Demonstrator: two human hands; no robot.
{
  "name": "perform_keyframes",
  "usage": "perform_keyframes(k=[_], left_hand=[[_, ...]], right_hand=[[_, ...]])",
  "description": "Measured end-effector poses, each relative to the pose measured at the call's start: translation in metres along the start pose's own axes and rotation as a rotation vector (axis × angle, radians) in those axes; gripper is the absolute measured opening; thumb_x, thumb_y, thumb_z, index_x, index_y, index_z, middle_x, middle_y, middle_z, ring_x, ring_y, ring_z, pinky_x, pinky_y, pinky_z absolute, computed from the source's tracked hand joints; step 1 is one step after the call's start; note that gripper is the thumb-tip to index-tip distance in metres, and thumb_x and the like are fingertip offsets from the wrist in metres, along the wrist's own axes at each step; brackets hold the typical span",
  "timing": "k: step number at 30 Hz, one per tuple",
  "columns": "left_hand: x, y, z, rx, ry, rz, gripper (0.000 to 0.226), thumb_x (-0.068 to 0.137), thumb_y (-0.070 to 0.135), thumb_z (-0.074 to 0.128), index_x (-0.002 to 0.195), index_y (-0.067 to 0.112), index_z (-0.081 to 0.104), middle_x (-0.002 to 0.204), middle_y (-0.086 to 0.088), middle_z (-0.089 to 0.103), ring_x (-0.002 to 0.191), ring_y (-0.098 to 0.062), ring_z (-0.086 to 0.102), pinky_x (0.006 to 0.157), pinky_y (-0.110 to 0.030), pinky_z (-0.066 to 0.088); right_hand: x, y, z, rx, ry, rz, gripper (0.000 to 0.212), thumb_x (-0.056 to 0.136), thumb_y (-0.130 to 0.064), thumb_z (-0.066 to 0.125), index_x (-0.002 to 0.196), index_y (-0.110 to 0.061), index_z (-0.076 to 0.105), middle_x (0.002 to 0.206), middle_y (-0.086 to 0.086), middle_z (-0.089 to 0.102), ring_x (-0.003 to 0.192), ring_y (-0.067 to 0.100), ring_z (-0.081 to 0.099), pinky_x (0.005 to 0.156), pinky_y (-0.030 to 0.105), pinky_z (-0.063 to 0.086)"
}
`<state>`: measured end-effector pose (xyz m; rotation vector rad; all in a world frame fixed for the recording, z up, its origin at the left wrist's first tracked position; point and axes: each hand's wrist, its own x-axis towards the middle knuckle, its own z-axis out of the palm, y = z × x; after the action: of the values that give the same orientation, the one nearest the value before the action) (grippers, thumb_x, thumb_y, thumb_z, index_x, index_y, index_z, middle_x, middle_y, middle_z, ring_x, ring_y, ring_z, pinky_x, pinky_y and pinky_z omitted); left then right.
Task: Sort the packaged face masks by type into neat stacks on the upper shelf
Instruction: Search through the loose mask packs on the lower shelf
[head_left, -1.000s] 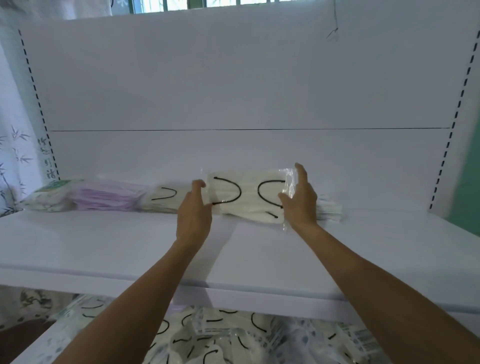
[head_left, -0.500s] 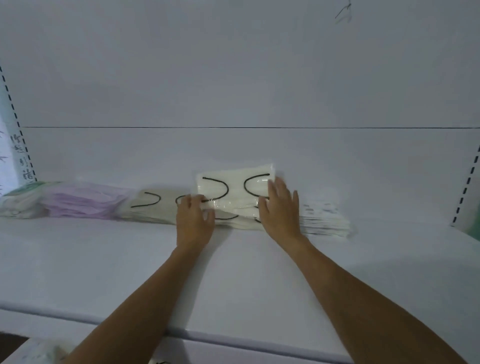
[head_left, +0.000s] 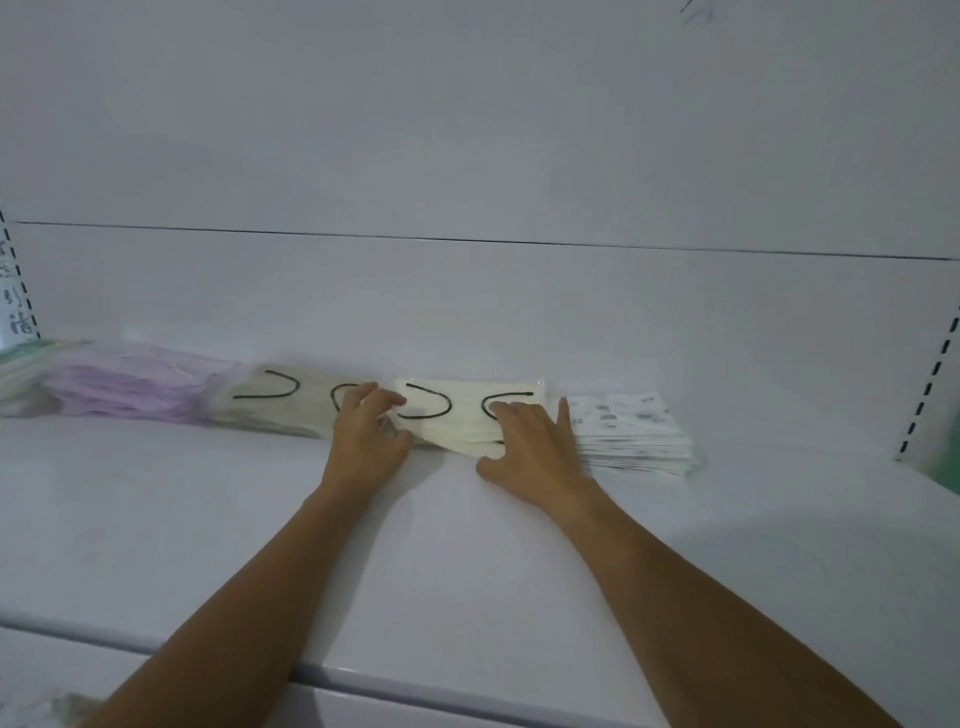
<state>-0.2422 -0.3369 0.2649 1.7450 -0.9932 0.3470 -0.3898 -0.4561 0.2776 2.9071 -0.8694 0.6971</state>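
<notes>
A stack of cream packaged masks with black ear loops (head_left: 457, 415) lies flat against the back of the white upper shelf (head_left: 208, 519). My left hand (head_left: 366, 436) rests at the stack's left end, fingers on the pack. My right hand (head_left: 530, 447) lies flat on its right half, fingers spread. A second cream stack with black loops (head_left: 280, 405) sits just left of it. Further left lie a purple mask stack (head_left: 130, 389) and a green-white stack (head_left: 21, 374). A stack of patterned white packs (head_left: 634, 431) lies directly right of my right hand.
The white back panel (head_left: 467, 156) rises behind the stacks. Perforated uprights (head_left: 930, 384) stand at the right and far left. The shelf's front edge (head_left: 415, 691) runs across the bottom, with a bit of lower-shelf packaging at the bottom left corner.
The cream pack went from being held up at an angle to lying flat on its stack. Both hands came down onto it, and the view moved closer and right.
</notes>
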Motion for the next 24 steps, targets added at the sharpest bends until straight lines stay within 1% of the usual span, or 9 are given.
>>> perform_keyframes(k=[2,5,6,8,11,15,19,22,24], left_hand=[[-0.001,0.002,0.0,0.052,-0.054,0.0,0.03,0.073,-0.006,0.067,0.102,0.001,0.068,0.128,-0.023,0.049,0.124,-0.03,0.047,0.1,-0.03,0.04],[-0.002,0.008,0.001,0.125,-0.181,-0.019,0.033,0.076,0.01,0.07,0.107,0.001,0.067,0.135,-0.017,0.044,0.125,-0.027,0.046,0.098,-0.017,0.028],[-0.004,0.009,0.002,0.197,-0.217,-0.017,0.039,0.077,0.022,0.066,0.11,0.001,0.065,0.139,-0.016,0.041,0.125,-0.028,0.045,0.099,-0.021,0.03],[-0.006,0.009,0.005,0.465,-0.241,-0.003,0.048,0.076,0.032,0.053,0.116,0.006,0.061,0.145,-0.015,0.032,0.129,-0.033,0.036,0.102,-0.035,0.032],[-0.006,0.008,0.003,0.632,-0.175,-0.075,0.042,0.083,0.026,0.057,0.125,0.018,0.055,0.143,-0.017,0.027,0.129,-0.036,0.025,0.102,-0.042,0.03],[-0.005,0.011,0.0,0.518,-0.053,-0.019,0.039,0.081,0.013,0.061,0.12,0.015,0.061,0.128,-0.016,0.042,0.114,-0.036,0.043,0.09,-0.041,0.039],[-0.013,0.023,-0.005,0.425,-0.092,0.083,0.02,0.082,0.01,0.059,0.1,0.014,0.067,0.108,-0.005,0.056,0.092,-0.026,0.059,0.07,-0.029,0.04],[-0.022,0.028,-0.012,0.437,-0.185,0.073,0.016,0.085,0.015,0.054,0.097,0.016,0.065,0.102,0.001,0.057,0.094,-0.02,0.059,0.074,-0.029,0.042],[-0.025,0.029,-0.016,0.44,-0.268,0.045,0.017,0.085,0.016,0.052,0.097,0.018,0.064,0.103,0.002,0.058,0.095,-0.018,0.058,0.078,-0.029,0.044]], right_hand=[[0.002,0.003,0.006,-0.052,0.073,-0.013,0.06,0.085,-0.032,0.055,0.14,-0.017,0.035,0.139,0.001,0.042,0.135,0.019,0.03,0.117,0.05,-0.001],[0.007,0.005,0.01,-0.134,0.2,0.048,0.041,0.087,-0.02,0.054,0.126,-0.013,0.05,0.133,0.008,0.047,0.129,0.028,0.035,0.114,0.05,0.011],[0.008,0.005,0.012,-0.156,0.263,0.084,0.036,0.082,-0.018,0.061,0.117,-0.013,0.057,0.125,0.01,0.052,0.121,0.031,0.042,0.109,0.051,0.022],[0.008,0.005,0.01,-0.18,0.382,0.121,0.03,0.065,-0.017,0.077,0.093,-0.013,0.066,0.098,0.01,0.061,0.093,0.031,0.057,0.08,0.044,0.043],[0.007,0.001,0.006,-0.114,0.323,0.069,0.029,0.074,-0.011,0.072,0.101,-0.009,0.06,0.097,0.009,0.059,0.081,0.029,0.062,0.064,0.032,0.037],[0.008,-0.008,0.004,-0.089,0.417,0.015,0.041,0.036,-0.007,0.084,0.07,-0.01,0.061,0.061,0.003,0.057,0.044,0.021,0.054,0.045,0.022,0.029],[0.005,-0.011,0.007,-0.027,0.499,-0.085,0.032,0.041,-0.004,0.076,0.069,-0.013,0.062,0.065,0.001,0.057,0.054,0.02,0.056,0.051,0.022,0.028],[0.003,-0.01,0.0,-0.003,0.504,-0.045,0.036,0.039,0.003,0.072,0.071,-0.011,0.063,0.069,0.004,0.058,0.061,0.025,0.058,0.052,0.027,0.039],[0.0,-0.003,-0.008,0.016,0.478,0.059,0.041,0.044,0.007,0.068,0.083,-0.005,0.062,0.081,0.011,0.059,0.075,0.033,0.06,0.061,0.037,0.045]])
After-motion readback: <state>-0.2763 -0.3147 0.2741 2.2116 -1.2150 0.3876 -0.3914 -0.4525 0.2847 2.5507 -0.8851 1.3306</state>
